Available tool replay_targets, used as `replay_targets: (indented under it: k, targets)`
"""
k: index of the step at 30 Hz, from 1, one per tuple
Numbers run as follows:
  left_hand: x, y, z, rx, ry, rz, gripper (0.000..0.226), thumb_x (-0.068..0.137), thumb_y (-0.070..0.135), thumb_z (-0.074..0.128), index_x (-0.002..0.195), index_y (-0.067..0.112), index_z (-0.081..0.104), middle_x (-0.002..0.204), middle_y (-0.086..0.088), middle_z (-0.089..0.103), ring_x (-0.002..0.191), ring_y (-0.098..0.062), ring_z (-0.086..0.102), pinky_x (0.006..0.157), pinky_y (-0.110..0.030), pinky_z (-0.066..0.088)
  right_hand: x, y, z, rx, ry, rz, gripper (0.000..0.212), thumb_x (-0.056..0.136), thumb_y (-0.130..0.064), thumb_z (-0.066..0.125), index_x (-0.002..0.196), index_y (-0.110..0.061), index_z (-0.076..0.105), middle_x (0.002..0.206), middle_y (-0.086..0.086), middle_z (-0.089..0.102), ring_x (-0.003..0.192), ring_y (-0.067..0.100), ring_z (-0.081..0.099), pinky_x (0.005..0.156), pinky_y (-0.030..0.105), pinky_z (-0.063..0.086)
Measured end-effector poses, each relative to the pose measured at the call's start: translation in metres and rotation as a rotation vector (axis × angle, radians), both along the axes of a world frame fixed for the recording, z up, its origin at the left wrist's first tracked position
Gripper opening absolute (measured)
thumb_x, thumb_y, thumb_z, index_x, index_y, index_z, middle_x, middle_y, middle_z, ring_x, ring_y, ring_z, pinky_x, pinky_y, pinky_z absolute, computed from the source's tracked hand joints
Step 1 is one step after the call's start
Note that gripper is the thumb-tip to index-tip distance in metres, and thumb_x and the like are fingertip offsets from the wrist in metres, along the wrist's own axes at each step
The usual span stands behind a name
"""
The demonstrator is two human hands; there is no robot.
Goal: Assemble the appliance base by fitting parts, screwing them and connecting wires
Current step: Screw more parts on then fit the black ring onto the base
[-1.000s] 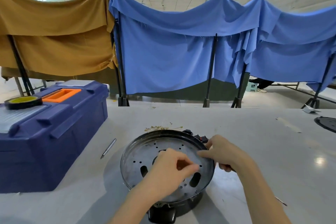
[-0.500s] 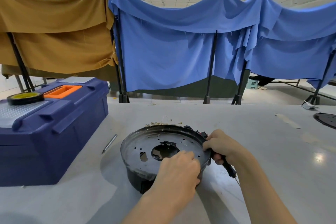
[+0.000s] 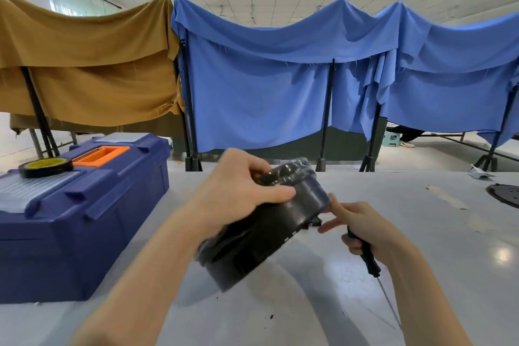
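Note:
The black round appliance base is lifted off the white table and tilted on its side, blurred by motion. My left hand grips its upper rim, thumb across the side wall. My right hand is at the base's right side, its outstretched fingers touching near a small red and black connector. The same hand's curled fingers hold a screwdriver with a dark handle, its thin shaft pointing down toward me.
A dark blue toolbox with an orange handle stands at the left, a roll of black tape on its lid. A black round plate lies at the table's right edge. Blue and brown cloths hang behind.
The base was lying flat on the table with its perforated metal plate up; now it is raised and tipped on its side. My left hand moved from the plate to the upper rim.

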State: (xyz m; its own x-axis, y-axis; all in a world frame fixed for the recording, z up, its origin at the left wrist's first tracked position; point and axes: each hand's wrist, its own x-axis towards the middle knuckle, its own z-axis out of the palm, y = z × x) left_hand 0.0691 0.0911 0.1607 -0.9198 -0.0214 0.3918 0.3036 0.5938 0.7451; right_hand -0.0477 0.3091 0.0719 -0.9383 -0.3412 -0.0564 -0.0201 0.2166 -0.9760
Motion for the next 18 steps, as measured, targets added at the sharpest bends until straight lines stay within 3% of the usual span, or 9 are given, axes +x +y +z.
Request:
replay_targets:
  k: [4,7,9,14,16,18]
  targets:
    - [-0.006,-0.026,0.008,0.396,-0.130,-0.046,0.038,0.063,0.025,0.085,0.087,-0.002,0.074,0.087,-0.023,0.073,0.070,-0.029,0.069,0.069,-0.035,0.057,0.004,0.006,0.003,-0.066,0.125,0.074,0.030,0.086,-0.039,0.067,0.111,-0.022,0.071,0.090,0.003,0.075,0.039,0.016,0.024,0.039,0.024,0.027]
    - [-0.010,-0.042,0.007,0.599,-0.173,-0.064,0.041,0.060,0.025,0.081,0.088,-0.004,0.074,0.082,-0.020,0.072,0.060,-0.023,0.069,0.055,-0.025,0.057,0.004,0.003,0.004,-0.040,0.193,0.067,0.028,0.078,-0.035,0.077,0.105,-0.030,0.073,0.091,0.011,0.075,0.037,0.018,0.025,0.038,0.024,0.027]
    - [-0.011,-0.049,0.003,0.681,-0.208,-0.064,0.034,0.060,0.025,0.080,0.084,0.000,0.077,0.080,-0.018,0.073,0.059,-0.022,0.069,0.054,-0.025,0.057,0.002,0.002,0.005,-0.019,0.220,0.068,0.025,0.077,-0.038,0.077,0.101,-0.032,0.074,0.090,0.018,0.073,0.036,0.020,0.026,0.038,0.024,0.028]
    - [-0.018,-0.059,-0.019,0.809,-0.345,0.053,0.041,0.059,0.028,0.082,0.090,0.002,0.078,0.088,-0.018,0.073,0.069,-0.028,0.067,0.075,-0.038,0.058,0.000,0.003,0.003,0.103,0.239,0.055,0.038,0.071,-0.046,0.077,0.101,-0.023,0.074,0.067,0.030,0.059,0.037,0.022,0.026,0.039,0.023,0.027]
    - [-0.022,-0.061,-0.028,0.759,-0.357,0.155,0.023,0.064,0.030,0.083,0.072,0.010,0.080,0.073,-0.012,0.073,0.056,-0.021,0.066,0.060,-0.030,0.059,0.001,0.002,0.002,0.156,0.225,0.056,0.036,0.067,-0.048,0.076,0.092,-0.022,0.077,0.055,0.020,0.046,0.038,0.022,0.024,0.040,0.025,0.025]
    - [-0.029,-0.066,-0.040,0.637,-0.349,0.262,0.028,0.075,0.034,0.079,0.053,0.018,0.076,0.052,-0.002,0.067,0.039,-0.012,0.059,0.041,-0.018,0.048,0.001,0.001,0.002,0.254,0.211,0.076,0.030,0.069,-0.046,0.073,0.081,-0.018,0.078,0.050,0.012,0.040,0.038,0.021,0.024,0.041,0.026,0.024]
